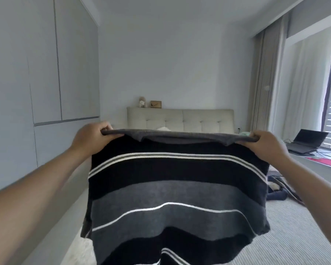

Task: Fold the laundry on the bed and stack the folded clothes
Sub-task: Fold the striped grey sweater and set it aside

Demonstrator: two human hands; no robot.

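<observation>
Above the bed (294,226), at chest height in the middle of the view, a striped sweater (176,188) is held up and stretched wide between two bare hands. Its top edge is gripped at the left end by the left hand (92,136), with fingers curled over the dark grey fabric, and at the right end by the right hand (266,144), clenched around the edge in the same way. Black and grey bands crossed by thin white stripes are seen hanging down and out of the bottom of the view. A pale ribbed cover is spread on the bed, and some dark clothes (275,194) are left lying on it just right of the sweater. A tufted headboard (180,119) is set against the far wall, and an open laptop (306,140) is placed on the window ledge at right.
</observation>
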